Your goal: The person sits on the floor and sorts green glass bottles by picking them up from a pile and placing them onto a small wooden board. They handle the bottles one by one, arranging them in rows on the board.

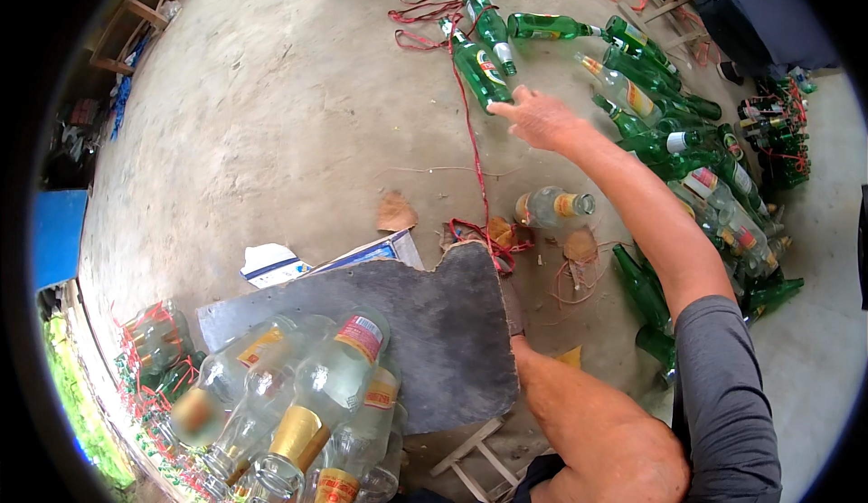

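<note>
**Right hand (540, 121) at a long green glass bottle (476, 69)**

Closest, labelled clear glass bottles (336, 372) bunch over a flat, dark grey board (461, 340). Past it, one lone clear glass bottle (545, 206) lies on the tan floor (271, 141). Farther, the green bottle lies there too, the hand's spread fingers by its bottom. I can't tell about the left hand.

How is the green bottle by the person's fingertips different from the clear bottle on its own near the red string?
The green bottle is green; the clear bottle is colourless. The green bottle's neck points away from the person, while the clear bottle's points right. The right hand is at the green bottle's base; no hand is on the clear bottle. Both lie on the floor.
</note>
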